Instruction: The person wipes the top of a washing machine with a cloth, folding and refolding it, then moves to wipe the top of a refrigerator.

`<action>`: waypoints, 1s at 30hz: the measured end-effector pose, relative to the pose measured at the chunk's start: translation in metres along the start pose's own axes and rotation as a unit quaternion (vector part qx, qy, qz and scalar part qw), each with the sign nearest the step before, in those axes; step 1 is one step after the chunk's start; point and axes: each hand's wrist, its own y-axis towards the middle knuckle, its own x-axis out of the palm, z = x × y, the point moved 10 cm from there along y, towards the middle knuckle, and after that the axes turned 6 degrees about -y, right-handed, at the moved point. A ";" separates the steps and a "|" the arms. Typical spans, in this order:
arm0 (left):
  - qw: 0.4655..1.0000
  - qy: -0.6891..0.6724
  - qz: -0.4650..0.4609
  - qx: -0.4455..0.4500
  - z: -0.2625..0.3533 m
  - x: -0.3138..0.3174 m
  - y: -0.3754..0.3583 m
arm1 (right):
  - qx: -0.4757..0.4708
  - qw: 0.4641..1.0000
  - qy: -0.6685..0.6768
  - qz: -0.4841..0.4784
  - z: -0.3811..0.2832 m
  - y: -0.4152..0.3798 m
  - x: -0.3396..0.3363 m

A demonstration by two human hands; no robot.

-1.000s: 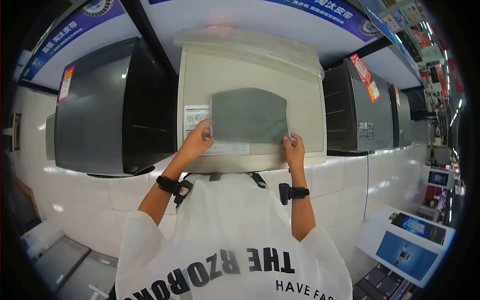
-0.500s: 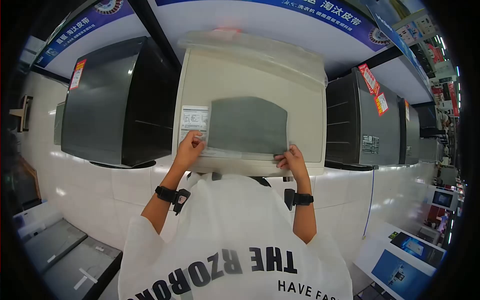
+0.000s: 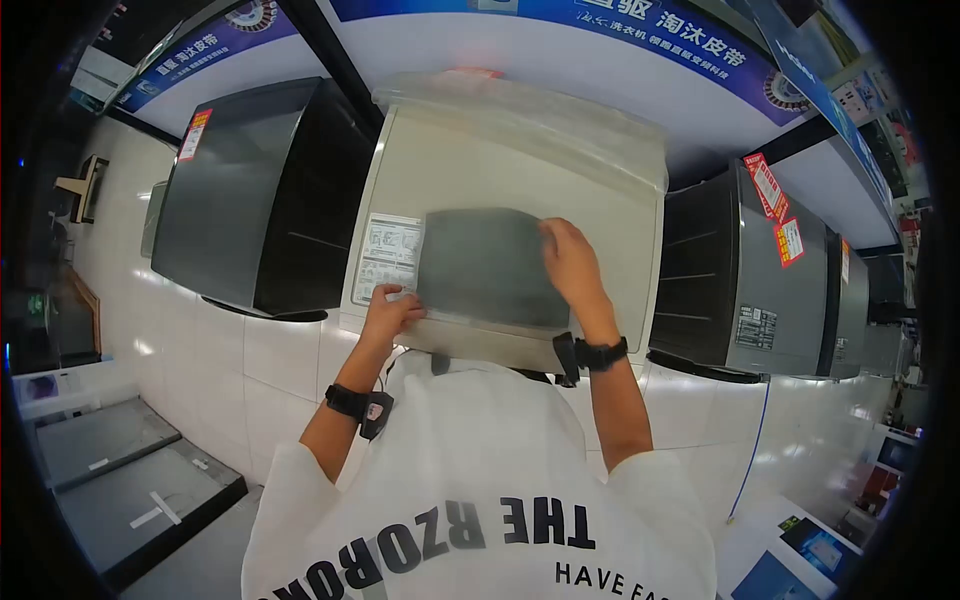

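Note:
A grey sheet (image 3: 490, 265) with a clear plastic margin along its near edge lies on the beige top (image 3: 610, 240) of an appliance in front of me. My left hand (image 3: 393, 312) is at the sheet's near left corner, its fingers closed in a pinch there. At the far right corner, my right hand (image 3: 577, 268) reaches over the sheet's edge with fingers bent downward and blurred. A printed label (image 3: 390, 255) sits just left of the sheet. Black devices are strapped to both wrists.
Crumpled clear plastic (image 3: 530, 120) covers the back edge of the beige top. A dark appliance (image 3: 260, 190) stands on the left and another (image 3: 730, 270) on the right, both with red tags. A blue cord (image 3: 752, 450) hangs at right. Grey panels (image 3: 140, 490) lie lower left.
My right hand has moved away from me, from the sheet's near right corner to its far right corner. My left hand stays by the near left corner. The view has shifted slightly.

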 end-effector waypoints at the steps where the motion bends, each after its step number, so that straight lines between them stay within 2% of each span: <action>1: 0.999 -0.038 -0.007 -0.027 -0.010 0.003 0.000 | -0.054 0.998 0.026 0.009 -0.016 0.014 0.013; 4: 0.995 -0.080 0.052 -0.004 -0.016 0.011 -0.003 | -0.101 0.993 -0.046 -0.045 -0.042 0.047 0.067; 6: 0.992 -0.116 0.050 -0.001 -0.024 0.012 0.006 | -0.113 0.987 -0.081 -0.080 -0.051 0.054 0.091; 9: 0.983 -0.166 0.077 0.001 -0.023 0.030 0.014 | -0.065 0.988 -0.105 -0.097 -0.024 0.057 0.099; 12: 0.984 -0.153 0.055 0.076 -0.019 0.046 0.040 | -0.005 0.982 -0.123 -0.145 0.008 0.050 0.087; 14: 0.987 -0.136 0.035 0.079 -0.004 0.066 0.052 | 0.041 0.974 -0.131 -0.179 0.037 0.043 0.070; 15: 0.989 -0.123 0.019 0.081 0.004 0.081 0.060 | 0.049 0.976 -0.133 -0.168 0.054 0.040 0.062; 18: 0.973 -0.091 -0.015 0.211 0.020 0.127 0.112 | 0.133 0.965 -0.145 -0.173 0.095 0.021 0.026; 19: 0.973 -0.084 -0.031 0.215 0.032 0.146 0.114 | 0.181 0.962 -0.132 -0.157 0.111 0.009 0.013; 21: 0.971 -0.070 -0.064 0.219 0.049 0.183 0.112 | 0.220 0.959 -0.105 -0.144 0.135 -0.019 -0.012; 24: 0.973 0.065 -0.153 0.160 0.042 0.226 0.109 | 0.285 0.953 -0.051 -0.092 0.154 -0.066 -0.045; 27: 0.931 0.243 -0.189 0.197 0.040 0.249 0.094 | 0.317 0.947 -0.013 -0.052 0.173 -0.095 -0.052; 30: 0.911 0.274 -0.156 0.266 0.051 0.253 0.094 | 0.316 0.948 -0.023 -0.020 0.182 -0.097 -0.053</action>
